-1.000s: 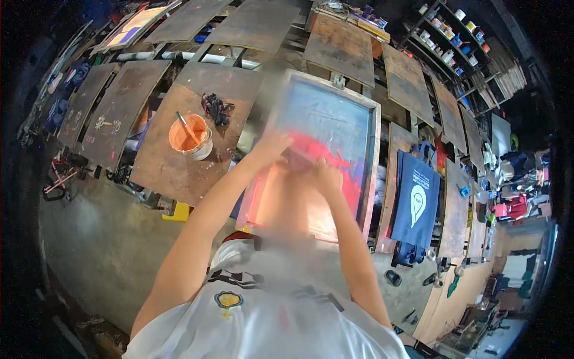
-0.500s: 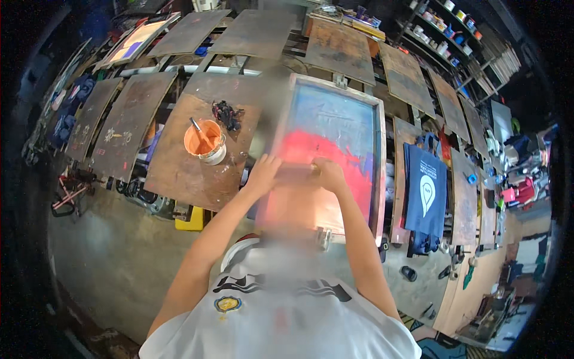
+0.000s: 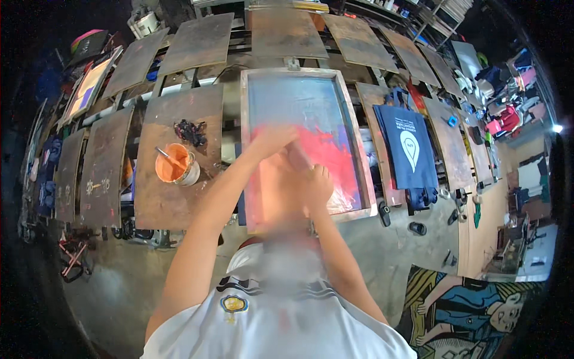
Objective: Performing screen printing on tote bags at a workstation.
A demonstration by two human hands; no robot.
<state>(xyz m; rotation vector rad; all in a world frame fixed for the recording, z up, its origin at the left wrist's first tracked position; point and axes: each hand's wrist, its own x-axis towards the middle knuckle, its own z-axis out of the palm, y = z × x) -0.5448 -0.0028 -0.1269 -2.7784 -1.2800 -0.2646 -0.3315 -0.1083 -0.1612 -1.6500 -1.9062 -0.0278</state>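
A squeegee (image 3: 298,158), partly blurred, is gripped at its two ends by my hands over a screen-printing frame. My left hand (image 3: 277,141) is closed on its far end, and my right hand (image 3: 319,184) closes round the nearer end, so the bar slants across the mesh. The wooden frame (image 3: 357,143) lies in front of me. Its mesh (image 3: 290,96) is bluish at the far part, with pinkish-red ink (image 3: 329,157) spread over the middle and right. Blur and my arms hide the near left part of the screen.
Left of the frame, a board (image 3: 155,209) bears a tub of orange ink (image 3: 190,172) with a stirring tool (image 3: 162,154) in it, and a dark crumpled rag (image 3: 190,133). On the right hangs a navy tote bag (image 3: 409,170). More flat boards (image 3: 197,45) stand around.
The squeegee has turned from lying straight across to a slant, left hand farther away and right hand nearer. My view has shifted, so the frame and tub appear further left.
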